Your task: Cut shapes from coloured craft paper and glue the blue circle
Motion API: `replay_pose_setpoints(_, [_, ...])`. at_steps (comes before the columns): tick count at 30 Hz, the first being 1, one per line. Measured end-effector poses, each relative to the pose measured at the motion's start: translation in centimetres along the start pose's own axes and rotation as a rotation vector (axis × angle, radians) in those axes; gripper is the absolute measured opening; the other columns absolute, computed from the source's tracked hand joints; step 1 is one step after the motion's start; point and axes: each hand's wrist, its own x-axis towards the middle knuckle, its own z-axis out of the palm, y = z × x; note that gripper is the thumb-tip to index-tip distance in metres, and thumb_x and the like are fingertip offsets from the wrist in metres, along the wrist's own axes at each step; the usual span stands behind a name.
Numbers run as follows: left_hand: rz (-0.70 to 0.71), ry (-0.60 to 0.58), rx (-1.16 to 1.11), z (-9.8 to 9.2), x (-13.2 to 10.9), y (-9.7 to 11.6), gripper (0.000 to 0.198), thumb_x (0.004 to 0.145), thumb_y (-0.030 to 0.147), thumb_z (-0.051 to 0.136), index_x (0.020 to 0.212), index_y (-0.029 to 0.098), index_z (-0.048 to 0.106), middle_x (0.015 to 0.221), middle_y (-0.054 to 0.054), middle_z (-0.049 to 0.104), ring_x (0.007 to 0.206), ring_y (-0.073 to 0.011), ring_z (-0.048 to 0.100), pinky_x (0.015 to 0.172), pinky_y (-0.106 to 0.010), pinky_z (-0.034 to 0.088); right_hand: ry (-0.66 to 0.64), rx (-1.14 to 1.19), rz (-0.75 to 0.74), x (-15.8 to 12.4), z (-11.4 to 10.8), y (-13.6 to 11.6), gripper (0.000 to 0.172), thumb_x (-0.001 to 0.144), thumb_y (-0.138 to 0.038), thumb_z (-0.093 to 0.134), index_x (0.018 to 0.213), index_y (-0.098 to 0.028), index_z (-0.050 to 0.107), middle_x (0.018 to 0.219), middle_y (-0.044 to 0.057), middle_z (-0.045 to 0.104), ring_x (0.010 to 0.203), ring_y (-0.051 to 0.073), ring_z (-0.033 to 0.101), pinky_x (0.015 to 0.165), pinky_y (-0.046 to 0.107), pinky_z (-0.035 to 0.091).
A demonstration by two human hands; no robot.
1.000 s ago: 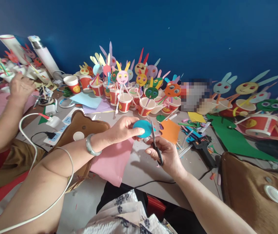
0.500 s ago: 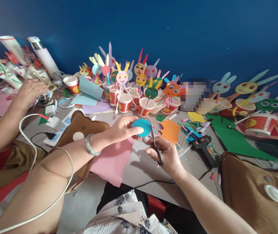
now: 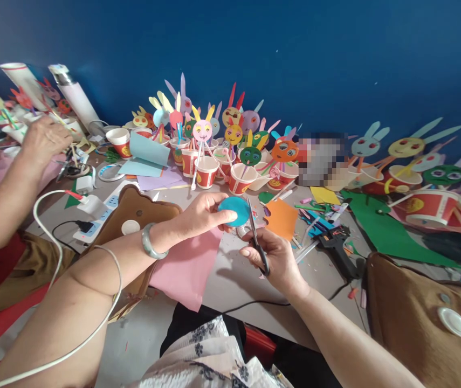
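Between thumb and fingers, my left hand [image 3: 206, 212] pinches a round blue paper disc [image 3: 236, 210] above the table. A pair of scissors [image 3: 257, 242] with dark handles is gripped in my right hand [image 3: 275, 258]. Its blades point up along the disc's right edge; whether they touch the paper is hard to tell. Under my left hand lies a sheet of pink paper [image 3: 190, 267]. An orange paper piece [image 3: 282, 218] with a scalloped edge rests just beyond my right hand.
Paper cups [image 3: 206, 172] with rabbit-faced figures line the wall. At right are a glue gun [image 3: 337, 250], green paper [image 3: 392, 229] and a brown pouch [image 3: 428, 302]. A power strip [image 3: 93, 229] and white cable [image 3: 54, 237] lie left, near a co-worker's hand [image 3: 46, 140].
My hands, the disc and the scissors have barely moved. The co-worker's hand at the left has shifted slightly to the left.
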Motion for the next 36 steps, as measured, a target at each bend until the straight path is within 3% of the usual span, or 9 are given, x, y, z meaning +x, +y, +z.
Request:
replay_pose_setpoints(16, [-0.004,0.019,0.014,-0.3,0.1,-0.5,0.018,0.084,0.03,0.065,0.079,0.014,0.06,0.07,0.001,0.061,0.064,-0.0101,0.057,0.063,-0.022,0.046,0.027,0.076,0.061,0.1,0.3,-0.5,0.054,0.065,-0.068,0.082,0.08,-0.019,0.062,0.045,-0.006,0.048,0.041,0.011,0.043,0.041,0.024,0.033])
replay_pose_setpoints(22, [-0.063,-0.025,0.028,-0.5,0.4,-1.0,0.018,0.086,0.032,0.063,0.082,0.014,0.062,0.071,0.0,0.062,0.062,-0.0105,0.058,0.061,-0.023,0.047,0.113,0.104,0.035,0.4,0.0,-0.8,0.056,0.065,-0.066,0.083,0.087,-0.019,0.063,0.059,-0.003,0.057,0.051,0.011,0.048,0.05,0.026,0.039])
replay_pose_setpoints(28, [-0.066,-0.069,0.056,-0.4,0.2,-0.7,0.014,0.083,0.027,0.061,0.08,0.014,0.061,0.074,0.0,0.06,0.064,-0.0102,0.056,0.061,-0.022,0.045,-0.033,0.071,0.06,0.4,-0.1,-0.8,0.056,0.063,-0.062,0.086,0.089,-0.017,0.063,0.065,-0.001,0.058,0.059,0.013,0.05,0.055,0.026,0.041])
replay_pose_setpoints(36, [-0.032,-0.063,0.081,-0.4,0.2,-0.5,0.014,0.079,0.026,0.058,0.086,0.014,0.065,0.078,0.0,0.059,0.07,-0.0111,0.053,0.065,-0.023,0.045,-0.098,0.091,0.061,0.1,-0.2,-0.8,0.056,0.067,-0.062,0.084,0.094,-0.018,0.063,0.067,-0.002,0.058,0.057,0.012,0.048,0.05,0.024,0.038])
